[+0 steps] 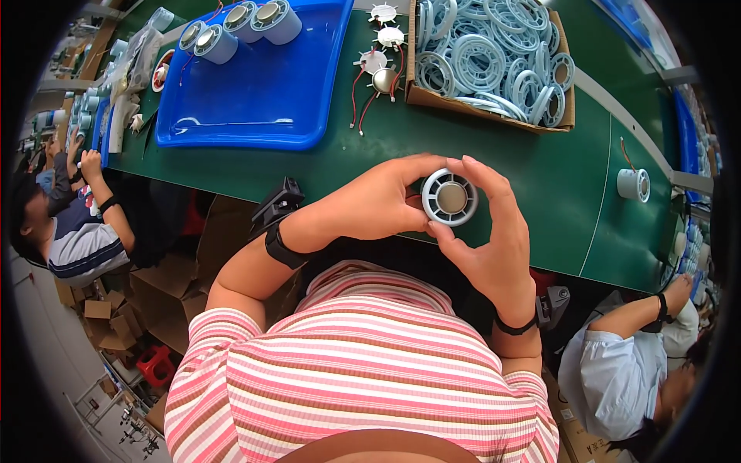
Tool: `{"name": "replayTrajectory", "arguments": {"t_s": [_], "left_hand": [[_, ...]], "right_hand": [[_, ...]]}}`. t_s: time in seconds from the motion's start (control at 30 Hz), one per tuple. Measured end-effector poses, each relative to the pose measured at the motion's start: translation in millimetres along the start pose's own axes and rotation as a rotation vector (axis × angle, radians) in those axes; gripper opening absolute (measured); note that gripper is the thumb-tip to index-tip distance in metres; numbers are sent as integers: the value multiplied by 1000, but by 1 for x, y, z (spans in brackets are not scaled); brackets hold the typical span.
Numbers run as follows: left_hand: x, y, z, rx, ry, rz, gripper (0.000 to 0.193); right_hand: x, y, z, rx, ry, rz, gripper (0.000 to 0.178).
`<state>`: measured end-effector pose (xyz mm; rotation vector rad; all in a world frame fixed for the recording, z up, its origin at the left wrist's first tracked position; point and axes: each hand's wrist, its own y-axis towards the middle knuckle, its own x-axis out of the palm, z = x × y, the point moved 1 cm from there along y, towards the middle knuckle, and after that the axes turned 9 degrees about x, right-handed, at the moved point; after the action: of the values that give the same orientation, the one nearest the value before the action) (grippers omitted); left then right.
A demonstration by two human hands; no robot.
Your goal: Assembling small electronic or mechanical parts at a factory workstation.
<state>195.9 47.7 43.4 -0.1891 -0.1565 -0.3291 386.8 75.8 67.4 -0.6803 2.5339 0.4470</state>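
A round white plastic part with a spoked rim and a silver-beige metal disc at its centre [451, 197] is held between both hands over the near edge of the dark green bench [540, 201]. Its face is turned up toward the viewer: a smooth white outer ring, short white spokes running inward, dark gaps between them, and the plain disc filling the middle. How deep its body goes is hidden.

The left hand [374, 199] grips it from the left, fingers along the far side and thumb at the near side. The right hand [494, 231] bends around it in a wide curve, fingertips at its far edge and thumb at its near edge.

Far left on the bench, a glossy blue plastic tray [239, 96] carries pale cylinders with metal-disc tops [276, 21]. To its right lie white toothed discs with red wires [390, 36], and next to these an open brown cardboard box [421, 96] heaped with pale blue plastic rings [478, 63].

On the right stands a white cylinder with a wire at its top [634, 185]; dark marks on its side are too small to read. Dark printed characters show on a brown carton at the near right [575, 432].
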Motion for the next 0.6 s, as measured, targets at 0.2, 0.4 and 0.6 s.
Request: {"name": "replayTrajectory", "arguments": {"t_s": [0.2,0.4,0.6], "left_hand": [[-7,-1,1,2,-136,-56,66],[-11,1,15,-252,-494,4,61],[-12,-2,19,-183,-342,-10,55]], "right_hand": [[-4,0,4,25,-39,-18,70],[-3,1,11,-1,-69,-24,67],[-1,3,6,-27,-70,7,69]]}}
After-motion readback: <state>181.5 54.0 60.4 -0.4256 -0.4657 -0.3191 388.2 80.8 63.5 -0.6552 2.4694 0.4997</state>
